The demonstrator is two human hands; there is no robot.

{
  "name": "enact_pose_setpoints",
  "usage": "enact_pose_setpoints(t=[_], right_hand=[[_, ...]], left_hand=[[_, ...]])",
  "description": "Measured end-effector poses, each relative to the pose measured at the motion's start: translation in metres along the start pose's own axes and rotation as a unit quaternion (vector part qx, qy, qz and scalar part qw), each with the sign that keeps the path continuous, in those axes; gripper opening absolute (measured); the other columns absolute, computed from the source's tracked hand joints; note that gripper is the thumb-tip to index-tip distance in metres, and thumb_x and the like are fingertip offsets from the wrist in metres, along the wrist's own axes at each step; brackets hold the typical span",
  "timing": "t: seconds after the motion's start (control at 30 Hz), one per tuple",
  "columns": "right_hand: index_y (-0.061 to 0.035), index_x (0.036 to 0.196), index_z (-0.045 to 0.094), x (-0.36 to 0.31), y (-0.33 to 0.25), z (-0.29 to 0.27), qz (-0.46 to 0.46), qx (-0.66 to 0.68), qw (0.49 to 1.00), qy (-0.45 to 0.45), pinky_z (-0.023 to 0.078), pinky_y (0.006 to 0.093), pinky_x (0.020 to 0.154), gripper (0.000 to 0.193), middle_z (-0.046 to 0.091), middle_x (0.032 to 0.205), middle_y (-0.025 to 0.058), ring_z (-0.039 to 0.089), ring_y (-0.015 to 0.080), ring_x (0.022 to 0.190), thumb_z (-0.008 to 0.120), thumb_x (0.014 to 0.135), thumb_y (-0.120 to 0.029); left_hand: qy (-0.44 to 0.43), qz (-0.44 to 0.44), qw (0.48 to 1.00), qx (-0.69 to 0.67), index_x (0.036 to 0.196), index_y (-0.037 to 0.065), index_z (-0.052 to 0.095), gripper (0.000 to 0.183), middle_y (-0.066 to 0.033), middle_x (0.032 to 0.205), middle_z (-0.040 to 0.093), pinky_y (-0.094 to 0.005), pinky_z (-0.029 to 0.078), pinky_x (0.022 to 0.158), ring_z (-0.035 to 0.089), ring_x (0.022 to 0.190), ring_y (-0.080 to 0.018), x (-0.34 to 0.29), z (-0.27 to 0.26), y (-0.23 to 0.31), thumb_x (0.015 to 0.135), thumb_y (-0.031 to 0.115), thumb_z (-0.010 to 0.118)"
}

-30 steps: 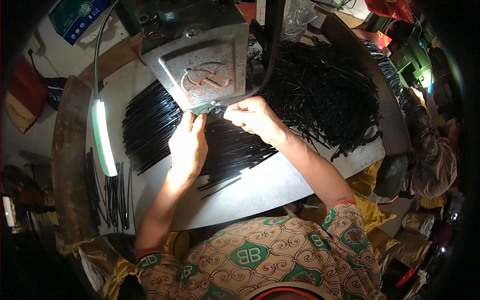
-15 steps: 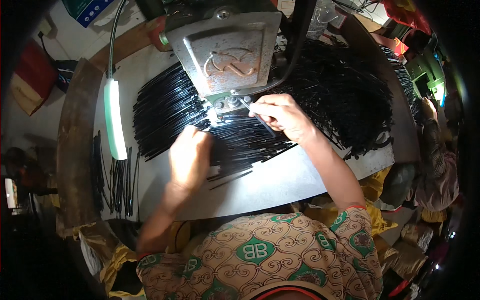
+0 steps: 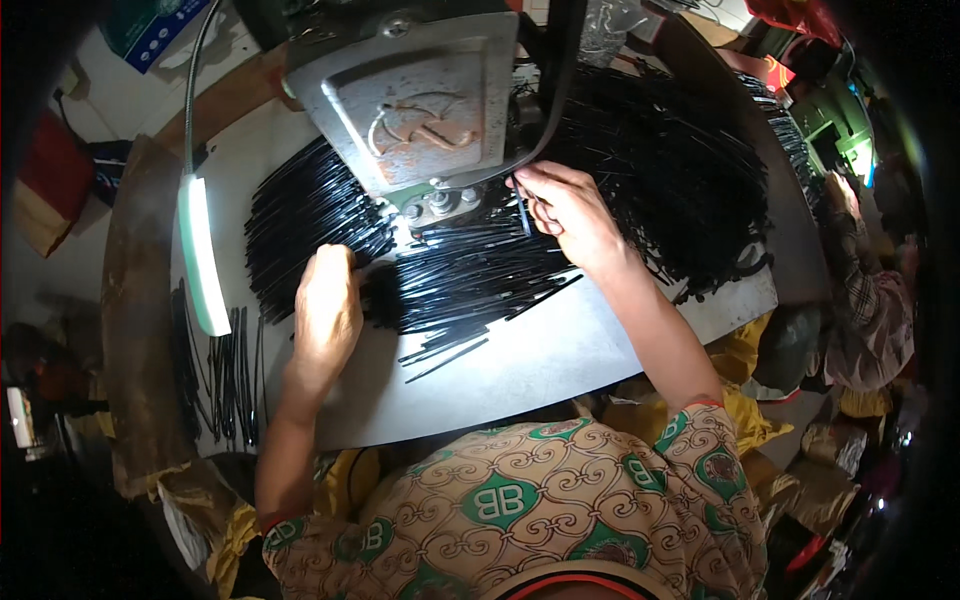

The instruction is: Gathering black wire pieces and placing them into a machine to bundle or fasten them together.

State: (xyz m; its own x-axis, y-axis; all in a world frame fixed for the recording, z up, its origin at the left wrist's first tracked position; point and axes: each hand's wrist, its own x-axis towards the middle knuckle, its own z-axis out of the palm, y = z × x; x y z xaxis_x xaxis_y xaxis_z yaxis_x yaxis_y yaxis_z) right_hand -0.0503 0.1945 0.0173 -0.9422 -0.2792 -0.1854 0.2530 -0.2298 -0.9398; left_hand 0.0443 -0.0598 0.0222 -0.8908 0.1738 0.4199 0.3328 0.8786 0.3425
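Pale table [image 3: 500, 375] is taking up most of the middle, bowed by the fisheye, with a machine [image 3: 425, 125] looming over its far part. I'm placing everything by that machine, sides as the worker is seeing them. Lit lamp [image 3: 205, 265] is hanging off to its left, and another person [image 3: 865, 330] is showing up well off to its right.

Black strips are lying all around it: a tangled heap [image 3: 680, 190] is sprawling on its right, a neater left pile [image 3: 300, 215] is sitting on its left, and a front pile [image 3: 485, 280] is spreading just on its near side.

Right hand [image 3: 575, 215] is hanging just right of the machine's bolts [image 3: 441, 203], thumb and finger pinched together on one dark strip [image 3: 524, 215] that's pointing down toward the front pile. Left hand [image 3: 330, 300] is hovering left of the machine and nearer the worker, by the left pile. Its fingers are curling in, but I can't tell if they're gripping anything.

My read: strips are getting handled singly at the bolts, and this is looking like an in-between step, since the held one is off to the side. Can't tell if it's fresh or done. Fresh would be calling for lining its end up with the bolts, left hand steadying; done, for letting go over the front pile.
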Motion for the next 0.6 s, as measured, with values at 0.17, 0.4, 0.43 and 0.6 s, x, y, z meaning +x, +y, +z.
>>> enact_pose_setpoints(t=[0.17, 0.4, 0.43, 0.6], right_hand=[[-0.0004, 0.081, 0.054, 0.005, 0.009, 0.002, -0.003, 0.068, 0.998, 0.002, 0.049, 0.0206, 0.049, 0.011, 0.056, 0.072, 0.0071, 0.057, 0.0119, 0.058, 0.053, 0.083, -0.011], [0.0061, 0.084, 0.052, -0.006, 0.016, 0.025, -0.001, 0.179, 0.984, 0.013, 0.053, 0.0330, 0.073, 0.011, 0.058, 0.082, 0.0157, 0.061, 0.0242, 0.078, 0.049, 0.083, -0.005], [0.0068, 0.084, 0.051, -0.005, 0.018, 0.027, -0.008, 0.192, 0.981, 0.015, 0.053, 0.0326, 0.072, 0.011, 0.058, 0.081, 0.0160, 0.061, 0.0241, 0.077, 0.050, 0.082, -0.004], [0.0054, 0.084, 0.053, -0.003, 0.026, 0.034, -0.046, 0.210, 0.977, 0.001, 0.052, 0.0336, 0.074, 0.012, 0.059, 0.083, 0.0147, 0.061, 0.0225, 0.079, 0.051, 0.083, -0.006]], left_hand=[[0.062, -0.020, 0.992, -0.111, 0.082, 0.001, 0.043, 0.013, -0.0138, 0.066, 0.045, -0.0283, 0.039, 0.052, 0.044, 0.054, -0.0258, 0.011, 0.017, 0.020, 0.074, -0.009, 0.048], [0.008, -0.098, 0.978, -0.184, 0.102, 0.003, 0.050, 0.030, -0.0122, 0.073, 0.047, -0.0306, 0.040, 0.057, 0.049, 0.062, -0.0240, 0.016, 0.032, 0.027, 0.074, -0.006, 0.053], [-0.003, -0.103, 0.975, -0.196, 0.102, 0.003, 0.050, 0.029, -0.0117, 0.073, 0.047, -0.0306, 0.039, 0.056, 0.048, 0.061, -0.0231, 0.016, 0.034, 0.026, 0.075, -0.005, 0.053], [0.009, -0.115, 0.968, -0.223, 0.100, 0.002, 0.053, 0.026, -0.0101, 0.068, 0.046, -0.0297, 0.038, 0.054, 0.046, 0.057, -0.0209, 0.015, 0.037, 0.025, 0.075, -0.004, 0.054]])
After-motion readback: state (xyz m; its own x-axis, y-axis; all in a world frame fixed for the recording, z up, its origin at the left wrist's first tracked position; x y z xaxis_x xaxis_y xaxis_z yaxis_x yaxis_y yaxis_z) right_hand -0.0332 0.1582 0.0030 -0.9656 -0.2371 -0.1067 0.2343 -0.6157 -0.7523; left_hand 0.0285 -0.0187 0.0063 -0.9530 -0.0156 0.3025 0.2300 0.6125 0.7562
